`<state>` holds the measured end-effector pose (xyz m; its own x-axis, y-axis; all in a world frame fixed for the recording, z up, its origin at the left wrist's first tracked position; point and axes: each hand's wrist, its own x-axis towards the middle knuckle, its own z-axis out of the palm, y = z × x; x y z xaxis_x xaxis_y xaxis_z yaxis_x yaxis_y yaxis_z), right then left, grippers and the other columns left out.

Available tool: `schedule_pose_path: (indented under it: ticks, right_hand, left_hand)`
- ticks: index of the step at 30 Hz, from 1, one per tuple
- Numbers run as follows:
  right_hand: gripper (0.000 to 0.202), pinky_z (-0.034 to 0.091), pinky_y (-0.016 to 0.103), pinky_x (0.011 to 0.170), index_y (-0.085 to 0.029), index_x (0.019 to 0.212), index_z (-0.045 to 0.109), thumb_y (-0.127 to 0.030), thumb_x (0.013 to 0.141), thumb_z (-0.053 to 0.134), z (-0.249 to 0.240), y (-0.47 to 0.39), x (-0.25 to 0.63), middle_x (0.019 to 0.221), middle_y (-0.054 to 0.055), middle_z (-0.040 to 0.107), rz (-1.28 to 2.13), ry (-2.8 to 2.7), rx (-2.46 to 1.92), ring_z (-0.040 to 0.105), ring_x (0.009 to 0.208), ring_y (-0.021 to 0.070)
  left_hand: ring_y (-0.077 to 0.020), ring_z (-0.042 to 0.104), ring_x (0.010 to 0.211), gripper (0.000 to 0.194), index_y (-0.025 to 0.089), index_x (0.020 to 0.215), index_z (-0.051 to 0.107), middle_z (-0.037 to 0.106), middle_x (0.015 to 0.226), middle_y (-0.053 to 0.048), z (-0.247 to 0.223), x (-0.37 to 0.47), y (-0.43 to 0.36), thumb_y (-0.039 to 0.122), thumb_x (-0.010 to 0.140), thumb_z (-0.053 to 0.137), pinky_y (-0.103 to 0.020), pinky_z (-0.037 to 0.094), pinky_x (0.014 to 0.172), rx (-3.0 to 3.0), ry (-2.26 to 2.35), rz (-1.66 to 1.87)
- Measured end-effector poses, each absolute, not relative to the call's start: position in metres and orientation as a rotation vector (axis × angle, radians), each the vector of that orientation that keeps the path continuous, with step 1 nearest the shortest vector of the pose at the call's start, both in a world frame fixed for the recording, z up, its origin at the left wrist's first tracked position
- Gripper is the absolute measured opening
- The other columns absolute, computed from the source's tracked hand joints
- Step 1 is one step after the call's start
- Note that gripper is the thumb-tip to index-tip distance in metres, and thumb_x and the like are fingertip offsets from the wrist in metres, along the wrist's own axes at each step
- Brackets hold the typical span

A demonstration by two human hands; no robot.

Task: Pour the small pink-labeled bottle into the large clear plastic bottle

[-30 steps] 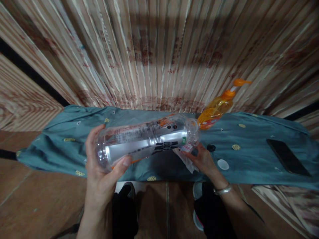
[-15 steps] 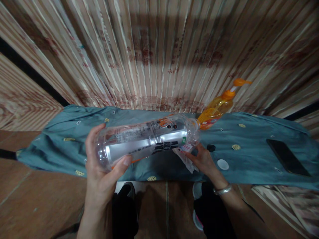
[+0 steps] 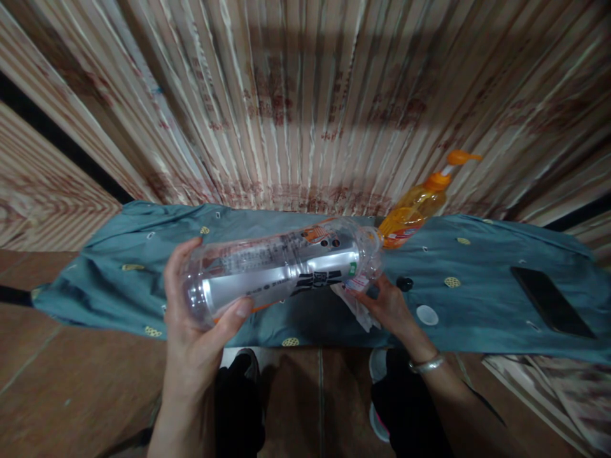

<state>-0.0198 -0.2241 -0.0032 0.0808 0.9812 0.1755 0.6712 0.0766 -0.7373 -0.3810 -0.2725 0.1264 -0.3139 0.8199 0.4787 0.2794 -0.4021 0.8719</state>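
My left hand [image 3: 198, 324] is wrapped around the base of a big clear plastic bottle [image 3: 286, 267] with a silver label and black print. The bottle lies tilted nearly sideways above the cloth, its neck end toward the right. Close under that neck end, my right hand [image 3: 384, 305] has its fingers closed on a crumpled white wrapper [image 3: 356, 308], thin plastic or tissue. Red print shows near the fingertips. Part of the right fingers is hidden behind the bottle. Just beyond the neck stands an orange pump bottle [image 3: 410, 210] with yellow-orange liquid in it.
A teal patterned cloth [image 3: 119, 286] covers the narrow table. To the right of my right hand are a small black cap [image 3: 405, 284], a white round lid [image 3: 427, 315] and a black phone [image 3: 551, 302]. A pleated curtain [image 3: 305, 114] hangs behind.
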Motion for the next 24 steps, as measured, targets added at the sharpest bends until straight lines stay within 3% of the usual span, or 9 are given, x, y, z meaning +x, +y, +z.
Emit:
schedule_pose_path:
  ticks: [7,13,19,24]
  right_hand:
    - [0.056,0.072,0.049,0.086,-0.024,0.128,0.073,-0.067,0.093,0.083,-0.0063,-0.2237,-0.0187,0.111,0.015,0.093,0.528,-1.660,-1.677,0.090,0.101,0.0403]
    - [0.051,0.074,0.056,0.092,-0.026,0.129,0.072,-0.056,0.091,0.085,-0.0016,-0.2246,-0.0199,0.116,0.017,0.093,0.583,-1.648,-1.662,0.090,0.107,0.0432]
    - [0.051,0.073,0.058,0.094,-0.024,0.129,0.072,-0.054,0.089,0.084,0.0034,-0.2246,-0.0216,0.115,0.018,0.093,0.640,-1.622,-1.679,0.090,0.108,0.0446]
    - [0.056,0.073,0.057,0.092,-0.023,0.130,0.072,-0.059,0.089,0.084,0.0019,-0.2250,-0.0217,0.115,0.018,0.093,0.626,-1.621,-1.686,0.090,0.108,0.0444]
  left_hand:
    - [-0.0354,0.074,0.123,0.096,0.037,0.158,0.066,0.078,0.137,-0.006,0.1271,-0.3803,-0.2730,0.052,0.073,0.107,-0.048,0.058,0.107,1.503,1.394,1.770]
    - [-0.0382,0.075,0.125,0.098,0.037,0.159,0.064,0.077,0.139,-0.007,0.1261,-0.3817,-0.2713,0.054,0.073,0.106,-0.054,0.060,0.110,1.525,1.405,1.752]
    - [-0.0366,0.075,0.125,0.096,0.036,0.162,0.064,0.077,0.140,-0.006,0.1248,-0.3821,-0.2722,0.052,0.077,0.106,-0.051,0.060,0.111,1.584,1.387,1.764]
    - [-0.0372,0.075,0.128,0.089,0.042,0.166,0.063,0.078,0.143,-0.008,0.1242,-0.3824,-0.2730,0.063,0.087,0.099,-0.051,0.062,0.109,1.621,1.418,1.739]
